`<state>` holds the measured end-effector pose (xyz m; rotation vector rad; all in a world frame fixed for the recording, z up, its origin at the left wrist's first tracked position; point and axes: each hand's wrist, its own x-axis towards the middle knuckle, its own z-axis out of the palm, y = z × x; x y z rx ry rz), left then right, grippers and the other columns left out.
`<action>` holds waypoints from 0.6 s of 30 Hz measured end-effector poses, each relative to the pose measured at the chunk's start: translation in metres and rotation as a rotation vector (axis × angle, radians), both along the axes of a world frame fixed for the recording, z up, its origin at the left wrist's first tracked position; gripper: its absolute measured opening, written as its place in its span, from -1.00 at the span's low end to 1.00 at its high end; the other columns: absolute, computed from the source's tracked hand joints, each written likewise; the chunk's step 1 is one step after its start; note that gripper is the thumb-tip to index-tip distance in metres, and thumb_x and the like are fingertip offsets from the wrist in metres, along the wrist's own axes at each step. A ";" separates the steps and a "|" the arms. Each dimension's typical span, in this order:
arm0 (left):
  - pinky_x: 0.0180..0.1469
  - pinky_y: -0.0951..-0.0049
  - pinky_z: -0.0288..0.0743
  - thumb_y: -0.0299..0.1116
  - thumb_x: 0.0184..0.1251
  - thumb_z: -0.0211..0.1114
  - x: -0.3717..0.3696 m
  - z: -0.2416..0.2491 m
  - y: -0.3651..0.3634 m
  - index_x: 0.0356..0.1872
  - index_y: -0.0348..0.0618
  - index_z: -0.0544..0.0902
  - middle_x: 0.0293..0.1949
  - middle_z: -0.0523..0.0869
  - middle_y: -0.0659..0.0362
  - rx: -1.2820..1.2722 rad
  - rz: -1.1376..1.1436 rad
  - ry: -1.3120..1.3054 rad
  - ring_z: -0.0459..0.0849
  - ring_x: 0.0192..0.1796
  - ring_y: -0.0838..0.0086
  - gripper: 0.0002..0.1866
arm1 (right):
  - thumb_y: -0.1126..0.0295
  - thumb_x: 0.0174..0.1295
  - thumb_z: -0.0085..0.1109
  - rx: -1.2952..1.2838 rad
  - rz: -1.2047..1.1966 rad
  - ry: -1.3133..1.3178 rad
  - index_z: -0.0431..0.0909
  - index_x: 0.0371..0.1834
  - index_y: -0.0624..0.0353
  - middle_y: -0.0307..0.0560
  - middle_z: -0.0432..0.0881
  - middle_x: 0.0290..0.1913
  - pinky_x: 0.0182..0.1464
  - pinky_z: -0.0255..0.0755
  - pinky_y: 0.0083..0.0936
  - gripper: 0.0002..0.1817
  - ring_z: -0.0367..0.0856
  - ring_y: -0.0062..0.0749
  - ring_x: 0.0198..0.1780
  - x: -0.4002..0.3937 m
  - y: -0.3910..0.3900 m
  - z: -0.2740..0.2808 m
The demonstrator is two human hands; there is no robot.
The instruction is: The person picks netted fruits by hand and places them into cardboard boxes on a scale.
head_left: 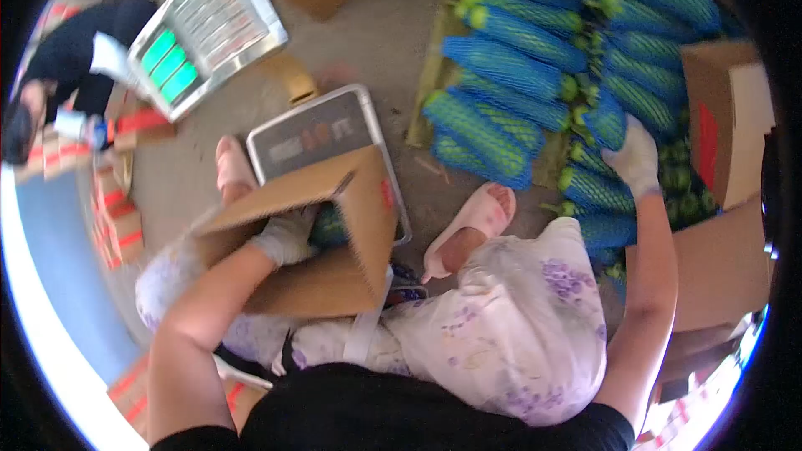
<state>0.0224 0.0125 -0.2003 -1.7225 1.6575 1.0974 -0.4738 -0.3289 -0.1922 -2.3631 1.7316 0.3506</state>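
My right hand [638, 159], in a pale glove, is closed on the end of a long green vegetable in blue netting [605, 124], among many others on the right. My left hand [284, 239], also gloved, reaches inside an open cardboard box [372, 225] between my legs. Its fingertips are in shadow, so their grip cannot be made out. Beside them in the box lies another blue-netted green vegetable [331, 227]. The box rests on a platform scale [364, 104] and tilts toward me.
Netted vegetables [518, 67] lie in rows on the floor ahead. The scale's display [209, 29], with green digits, stands ahead left. Open cardboard boxes [697, 259] flank my right arm. A bent-over person [83, 50] is at far left, near boxes with red bands [117, 221].
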 end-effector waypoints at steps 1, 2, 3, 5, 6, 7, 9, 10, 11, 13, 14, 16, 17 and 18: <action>0.54 0.03 0.02 -0.04 0.14 0.32 0.001 0.002 0.004 0.53 -0.26 0.04 0.49 0.17 -0.25 0.024 0.014 -0.008 0.11 0.54 -0.11 0.00 | 0.40 -0.18 0.58 0.040 -0.052 -0.284 0.41 0.23 0.23 0.13 0.64 0.07 0.19 0.49 -0.30 -0.20 0.63 -0.04 0.11 0.008 0.018 0.008; 0.56 0.03 -0.02 -0.03 0.13 0.35 -0.004 0.010 0.008 0.52 -0.25 0.08 0.48 0.18 -0.26 0.006 0.045 -0.009 0.10 0.54 -0.12 0.00 | 0.44 -0.17 0.56 0.085 -0.108 -0.560 0.41 0.25 0.23 0.10 0.65 0.05 0.19 0.49 -0.35 -0.20 0.65 -0.08 0.09 0.012 0.031 0.016; 0.58 0.03 -0.07 -0.03 0.12 0.38 -0.007 0.021 0.009 0.52 -0.25 0.12 0.47 0.19 -0.26 -0.012 0.064 -0.010 0.09 0.54 -0.14 -0.01 | 0.47 -0.16 0.55 0.189 -0.133 -0.816 0.43 0.24 0.22 0.06 0.65 0.04 0.19 0.48 -0.38 -0.22 0.65 -0.10 0.08 0.028 0.047 0.033; 0.58 0.02 -0.07 -0.03 0.16 0.35 -0.011 0.041 0.008 0.53 -0.25 0.08 0.47 0.17 -0.27 0.019 0.066 -0.010 0.08 0.54 -0.15 -0.02 | 0.49 -0.18 0.54 0.444 -0.183 -1.107 0.47 0.20 0.21 0.01 0.65 0.05 0.17 0.48 -0.37 -0.25 0.63 -0.11 0.07 0.079 0.083 0.088; 0.58 0.02 -0.06 -0.03 0.20 0.31 -0.010 0.047 0.009 0.55 -0.26 0.05 0.48 0.15 -0.28 0.059 0.039 -0.015 0.08 0.54 -0.17 -0.02 | 0.48 -0.21 0.55 0.586 -0.205 -1.145 0.50 0.18 0.21 -0.01 0.64 0.06 0.14 0.49 -0.35 -0.26 0.62 -0.11 0.07 0.105 0.096 0.125; 0.58 0.02 -0.06 -0.03 0.20 0.31 -0.001 0.035 0.011 0.55 -0.26 0.05 0.48 0.15 -0.28 0.042 0.048 -0.002 0.08 0.54 -0.17 -0.02 | 0.46 -0.23 0.55 0.390 0.131 -0.986 0.52 0.14 0.21 -0.01 0.65 0.01 0.10 0.50 -0.36 -0.28 0.64 -0.11 0.03 0.134 0.096 0.142; 0.54 -0.11 0.00 0.03 0.29 0.20 0.005 0.031 0.022 0.53 -0.17 0.15 0.52 0.09 -0.22 0.009 -0.004 0.016 0.07 0.55 -0.12 -0.14 | 0.39 -0.29 0.55 -0.420 1.040 -0.291 0.57 0.03 0.23 0.00 0.67 -0.06 0.03 0.54 -0.35 -0.34 0.65 -0.13 -0.07 0.193 0.114 0.190; 0.54 -0.11 0.00 0.03 0.29 0.20 0.008 0.030 0.023 0.53 -0.17 0.15 0.52 0.09 -0.22 -0.013 0.000 0.028 0.07 0.55 -0.12 -0.14 | 0.39 -0.29 0.55 -0.433 1.051 -0.270 0.57 0.03 0.23 0.00 0.67 -0.06 0.03 0.54 -0.35 -0.34 0.65 -0.13 -0.07 0.182 0.114 0.189; 0.53 -0.06 0.05 0.00 0.32 0.15 0.009 0.031 0.024 0.48 -0.14 0.25 0.50 0.18 -0.17 -0.042 -0.025 0.021 0.15 0.53 -0.05 -0.24 | 0.35 -0.28 0.56 -0.266 1.037 -0.459 0.55 0.03 0.22 0.04 0.67 -0.08 0.03 0.54 -0.32 -0.32 0.66 -0.09 -0.08 0.189 0.134 0.190; 0.51 -0.01 0.11 -0.02 0.35 0.11 0.008 0.036 0.024 0.43 -0.10 0.36 0.47 0.26 -0.13 -0.080 -0.040 0.031 0.23 0.51 0.02 -0.33 | 0.28 -0.27 0.57 0.095 0.977 -0.821 0.52 0.04 0.21 0.11 0.66 -0.12 0.01 0.55 -0.26 -0.30 0.67 -0.01 -0.09 0.273 0.169 0.179; 0.50 0.03 0.14 -0.04 0.36 0.10 0.006 0.044 0.022 0.40 -0.08 0.40 0.44 0.32 -0.09 -0.163 -0.021 0.060 0.28 0.48 0.07 -0.38 | 0.25 -0.27 0.58 0.283 0.929 -0.995 0.50 0.04 0.21 0.15 0.66 -0.14 0.01 0.55 -0.23 -0.28 0.67 0.03 -0.10 0.318 0.184 0.170; 0.46 0.12 0.21 -0.07 0.39 0.06 0.005 0.064 0.007 0.34 -0.05 0.47 0.37 0.43 -0.01 -0.329 0.011 0.102 0.38 0.41 0.16 -0.46 | 0.18 -0.26 0.59 0.658 0.789 -1.333 0.47 0.05 0.20 0.22 0.66 -0.18 0.00 0.56 -0.16 -0.25 0.68 0.11 -0.11 0.380 0.199 0.150; 0.44 0.16 0.25 -0.09 0.40 0.04 0.007 0.072 -0.001 0.31 -0.03 0.51 0.33 0.49 0.03 -0.414 0.023 0.119 0.43 0.38 0.20 -0.49 | 0.15 -0.18 0.58 0.628 0.855 -0.889 0.44 0.20 0.24 0.08 0.66 0.03 0.13 0.52 -0.31 -0.17 0.66 -0.06 0.05 0.386 0.196 0.154; 0.42 0.21 0.28 -0.11 0.41 0.03 0.009 0.078 -0.008 0.27 -0.01 0.55 0.30 0.54 0.07 -0.495 0.035 0.136 0.48 0.35 0.25 -0.52 | 0.08 -0.25 0.58 0.597 0.906 -0.766 0.49 0.07 0.25 0.19 0.65 -0.09 0.08 0.51 -0.20 -0.21 0.66 0.02 -0.02 0.399 0.201 0.133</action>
